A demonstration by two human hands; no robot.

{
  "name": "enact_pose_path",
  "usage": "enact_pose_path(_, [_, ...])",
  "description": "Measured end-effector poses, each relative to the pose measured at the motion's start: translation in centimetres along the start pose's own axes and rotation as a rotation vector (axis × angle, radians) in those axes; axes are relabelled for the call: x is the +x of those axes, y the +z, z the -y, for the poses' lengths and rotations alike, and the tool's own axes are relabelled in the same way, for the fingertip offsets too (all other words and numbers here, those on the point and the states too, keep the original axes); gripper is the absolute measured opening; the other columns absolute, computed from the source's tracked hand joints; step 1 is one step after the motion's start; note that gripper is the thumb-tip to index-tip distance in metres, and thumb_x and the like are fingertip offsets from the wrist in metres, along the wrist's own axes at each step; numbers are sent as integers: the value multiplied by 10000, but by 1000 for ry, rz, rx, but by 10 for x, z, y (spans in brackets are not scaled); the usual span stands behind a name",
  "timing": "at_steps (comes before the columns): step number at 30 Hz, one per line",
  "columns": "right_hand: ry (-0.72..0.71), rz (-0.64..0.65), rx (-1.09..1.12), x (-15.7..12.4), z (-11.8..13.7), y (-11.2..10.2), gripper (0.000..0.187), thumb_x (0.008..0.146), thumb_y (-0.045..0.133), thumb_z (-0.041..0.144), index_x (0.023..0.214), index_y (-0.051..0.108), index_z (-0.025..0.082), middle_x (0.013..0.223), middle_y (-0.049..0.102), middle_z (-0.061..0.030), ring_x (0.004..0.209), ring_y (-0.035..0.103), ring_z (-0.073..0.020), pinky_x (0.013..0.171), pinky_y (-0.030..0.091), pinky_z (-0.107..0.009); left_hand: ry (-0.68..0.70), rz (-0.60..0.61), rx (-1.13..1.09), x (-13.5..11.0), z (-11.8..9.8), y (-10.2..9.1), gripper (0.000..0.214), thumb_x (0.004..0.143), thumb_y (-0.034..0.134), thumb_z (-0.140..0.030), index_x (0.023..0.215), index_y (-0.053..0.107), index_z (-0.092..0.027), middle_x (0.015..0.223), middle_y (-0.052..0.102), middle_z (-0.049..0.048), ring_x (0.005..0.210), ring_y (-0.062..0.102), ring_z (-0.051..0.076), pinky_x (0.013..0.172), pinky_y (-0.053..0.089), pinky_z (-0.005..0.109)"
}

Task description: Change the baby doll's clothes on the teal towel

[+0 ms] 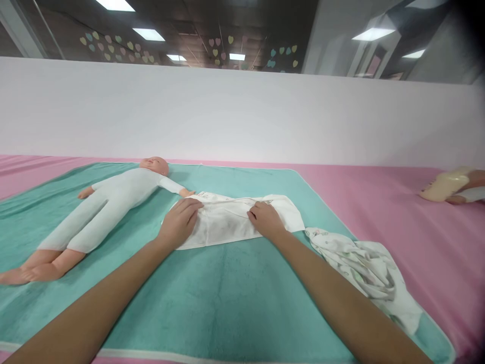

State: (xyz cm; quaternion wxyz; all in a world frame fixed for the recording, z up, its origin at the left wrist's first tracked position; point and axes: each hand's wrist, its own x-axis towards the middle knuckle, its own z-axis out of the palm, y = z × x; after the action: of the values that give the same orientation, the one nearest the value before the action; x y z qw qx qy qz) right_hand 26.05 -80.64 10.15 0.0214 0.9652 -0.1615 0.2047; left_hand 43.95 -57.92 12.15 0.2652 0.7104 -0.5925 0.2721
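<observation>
A white cloth (227,225), folded into a long flat strip with faint prints showing, lies in front of me on the turquoise towel (223,298). At its left end, my left hand (181,220) has its fingers curled onto the fabric. My right hand (266,218) is closed on the cloth right of its middle, thumb and fingers gathered at a fold. Their fingertips are partly hidden. A baby doll (125,189) in a white bodysuit lies on its back to the left, one of its hands near the cloth's upper left corner.
A crumpled white printed cloth (364,268) lies to the right beside my right forearm. Pink sheeting (386,202) extends under the towel. At the far right are a pale, glossy object (445,184) and part of another doll. A white wall (227,116) rises behind.
</observation>
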Motion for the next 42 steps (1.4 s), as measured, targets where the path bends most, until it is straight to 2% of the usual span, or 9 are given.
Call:
enact_pose_path(5, [50,-35,85,7,-2,9,267,920,388,321,865,601,170,961,593,-62,968,491,-174,857,358,-276,27,235,-107,3,-20,14,313,908,359,-195,1091,613,-186,1139,625,43,1097,536,173,980,422,332])
enact_pose_path(10, [130,49,114,6,-7,13,341,925,344,367,1149,540,201,1236,542,-70,1156,443,-189,986,299,-340,-197,384,-142,24,-30,38,298,879,378,-234,1020,640,-225,1105,647,18,1062,560,190,938,440,338])
enact_pose_path(13, [179,93,82,6,-11,15,469,917,325,442,1294,447,190,1435,358,-90,1308,308,-216,1064,221,-362,-301,379,-84,42,-30,57,256,848,407,-226,967,632,-209,1048,650,46,1022,564,212,903,443,351])
enact_pose_path(17, [308,119,7,7,-19,15,666,880,329,549,1436,240,192,1538,88,-93,1400,92,-261,1108,120,-418,-320,318,130,57,-27,79,303,830,439,-247,1095,568,-175,1173,560,111,1134,467,272,929,405,418])
enact_pose_path(24, [424,-54,-159,6,-33,6,767,832,454,494,1466,95,255,1539,34,-90,1391,86,-298,1085,71,-540,-211,191,252,55,-31,82,437,839,456,-282,1261,448,-170,1360,411,140,1216,398,299,970,373,438])
enact_pose_path(30, [406,-213,-265,1,-31,-18,747,821,480,276,1464,102,230,1516,100,-164,1375,131,-323,1071,110,-543,-184,145,312,55,-42,73,505,899,363,-253,1399,330,-190,1414,383,135,1273,372,289,1031,325,438])
enact_pose_path(35, [367,-215,-286,1,-25,-19,708,820,380,120,1464,109,238,1511,124,-165,1376,148,-317,1065,110,-554,-199,176,319,55,-39,76,539,889,372,-236,1423,304,-214,1471,304,115,1345,257,314,1064,267,481])
enact_pose_path(38, [370,-186,-300,2,-29,-12,649,790,379,73,1418,265,189,1518,101,-172,1389,114,-310,1067,105,-560,-175,208,312,54,-37,77,552,883,368,-217,1430,291,-213,1465,308,125,1352,240,318,1060,263,488])
enact_pose_path(42, [324,-180,-335,0,-33,-10,382,782,415,96,1145,533,114,1522,100,-174,1403,64,-306,1081,67,-567,-183,217,325,54,-39,76,558,885,359,-213,1436,272,-241,1439,338,140,1302,325,316,1013,320,485])
